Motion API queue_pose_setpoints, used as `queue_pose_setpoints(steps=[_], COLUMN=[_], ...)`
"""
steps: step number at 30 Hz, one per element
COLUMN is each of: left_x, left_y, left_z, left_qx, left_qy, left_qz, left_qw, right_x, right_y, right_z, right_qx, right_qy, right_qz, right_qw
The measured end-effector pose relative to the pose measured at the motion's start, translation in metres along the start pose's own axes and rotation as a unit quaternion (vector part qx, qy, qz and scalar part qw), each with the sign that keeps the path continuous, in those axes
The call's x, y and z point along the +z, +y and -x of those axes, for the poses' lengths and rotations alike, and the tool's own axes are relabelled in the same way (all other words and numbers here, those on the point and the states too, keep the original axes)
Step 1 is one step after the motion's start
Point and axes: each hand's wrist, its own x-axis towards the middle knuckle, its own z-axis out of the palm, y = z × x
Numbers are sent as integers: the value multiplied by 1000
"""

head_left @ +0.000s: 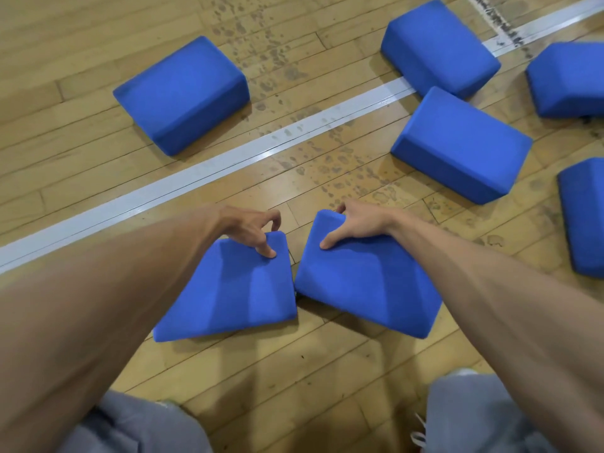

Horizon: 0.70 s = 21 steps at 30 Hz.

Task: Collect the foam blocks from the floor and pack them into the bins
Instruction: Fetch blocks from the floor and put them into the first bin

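Two blue foam blocks lie side by side on the wooden floor just in front of me. My left hand (251,228) grips the far edge of the left block (228,295), thumb on its top face. My right hand (356,225) grips the far corner of the right block (369,286), thumb pressed on top and fingers curled over the far edge. Both blocks look tilted, near edges on the floor. No bin is in view.
Several more blue foam blocks lie on the floor: one at the far left (183,93), two at the far right (438,44) (461,145), others at the right edge (572,80) (585,217). A white painted line (196,178) crosses the floor diagonally. My grey-trousered knees fill the bottom.
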Motion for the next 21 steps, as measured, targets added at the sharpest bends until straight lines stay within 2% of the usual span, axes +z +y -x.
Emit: queue_pose_setpoints(steps=[3, 6, 8, 10, 14, 16, 21], left_x=[2, 4, 7, 9, 3, -8, -68], left_y=[0, 0, 5, 13, 41, 59, 135], left_z=[11, 23, 35, 55, 127, 167, 331], left_qx=[-38, -53, -39, -29, -30, -42, -64], left_qy=[-7, -1, 50, 140, 282, 310, 347], left_qz=[4, 7, 25, 29, 92, 103, 90], left_qw=[999, 999, 998, 989, 955, 944, 932], right_x=[-4, -5, -2, 1, -7, -18, -106], right_y=[-12, -14, -17, -23, -44, -51, -95], right_z=[4, 10, 22, 42, 115, 151, 300], right_qx=[-14, -5, 2, 7, 29, 33, 46], right_qy=[24, 82, 136, 208, 290, 297, 299], right_qz=[18, -8, -27, -27, 20, 41, 40], right_qw=[999, 997, 990, 978, 956, 953, 952])
